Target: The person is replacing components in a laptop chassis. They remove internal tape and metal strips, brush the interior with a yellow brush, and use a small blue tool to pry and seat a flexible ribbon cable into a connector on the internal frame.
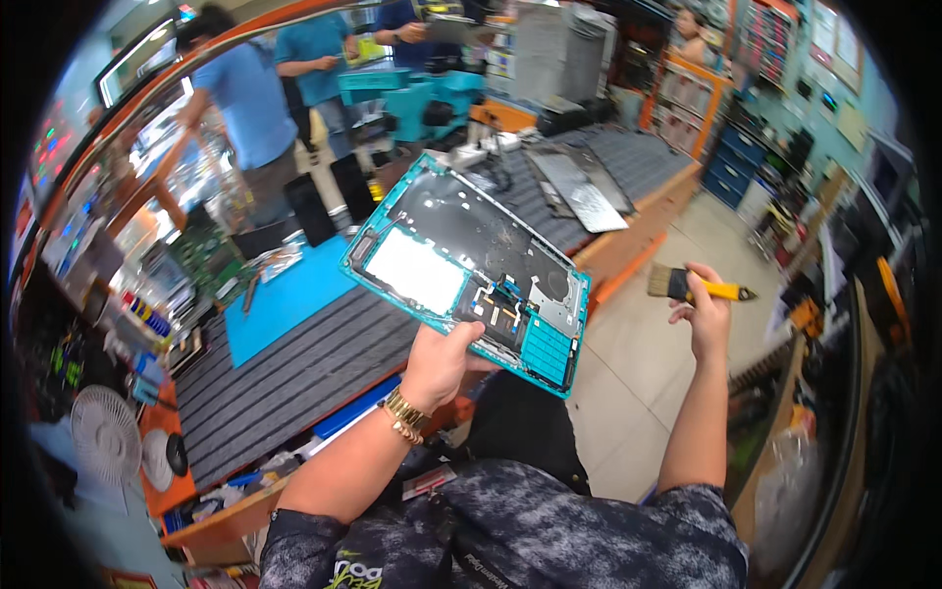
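My left hand [444, 361] grips the near edge of a laptop's teal lower case [481, 231], thumb on top, fingers hidden beneath. The case is tilted, its inside facing up, with black lining, a bright white area at the left, and cables and small boards near the middle. Off to the right, apart from the case, my right hand [705, 309] holds a paintbrush [677, 284] with a yellow handle and black ferrule. Its pale bristles point left towards the case, and the handle's end sticks out right of the hand.
A workbench with a ribbed grey mat [294, 378] and a blue mat [280, 312] lies under and left of the case. A green circuit board [208, 253] and a fan [105, 435] are at the left. Metal panels [579, 187] lie on the far bench; people stand beyond.
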The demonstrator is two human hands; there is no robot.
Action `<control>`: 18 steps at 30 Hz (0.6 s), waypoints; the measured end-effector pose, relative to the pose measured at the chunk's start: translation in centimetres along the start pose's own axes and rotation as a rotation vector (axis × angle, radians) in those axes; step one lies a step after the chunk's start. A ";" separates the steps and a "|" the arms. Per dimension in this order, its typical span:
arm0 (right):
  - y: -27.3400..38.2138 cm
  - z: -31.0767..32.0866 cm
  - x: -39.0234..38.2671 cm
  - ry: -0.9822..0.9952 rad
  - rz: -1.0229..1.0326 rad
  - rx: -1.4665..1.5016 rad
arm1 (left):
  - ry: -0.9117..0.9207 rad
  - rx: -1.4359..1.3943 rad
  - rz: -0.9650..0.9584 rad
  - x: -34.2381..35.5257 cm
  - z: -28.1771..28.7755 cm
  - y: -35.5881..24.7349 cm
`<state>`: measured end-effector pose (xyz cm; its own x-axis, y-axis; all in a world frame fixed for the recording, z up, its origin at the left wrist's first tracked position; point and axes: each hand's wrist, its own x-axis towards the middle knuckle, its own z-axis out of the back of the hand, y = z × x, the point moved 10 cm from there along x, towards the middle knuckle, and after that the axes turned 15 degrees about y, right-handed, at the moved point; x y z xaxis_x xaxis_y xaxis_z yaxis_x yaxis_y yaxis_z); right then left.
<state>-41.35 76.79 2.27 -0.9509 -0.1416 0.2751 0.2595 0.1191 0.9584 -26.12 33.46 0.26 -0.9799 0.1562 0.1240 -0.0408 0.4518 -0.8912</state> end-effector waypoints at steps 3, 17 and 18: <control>1.1 0.1 -0.7 0.094 -0.006 -0.153 | 0.078 0.039 0.116 3.0 -3.3 3.9; -2.2 -0.8 0.5 0.055 -0.125 -0.425 | 0.137 0.055 -0.010 7.1 -9.4 12.8; -2.0 -2.0 0.7 0.155 -0.020 -0.260 | 0.106 0.076 -0.024 7.1 -9.1 12.9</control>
<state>-42.15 74.53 0.71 -0.9245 -0.2919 0.2453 0.2944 -0.1378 0.9457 -31.84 48.36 -6.36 -0.9525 0.2397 0.1877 -0.0828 0.3895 -0.9173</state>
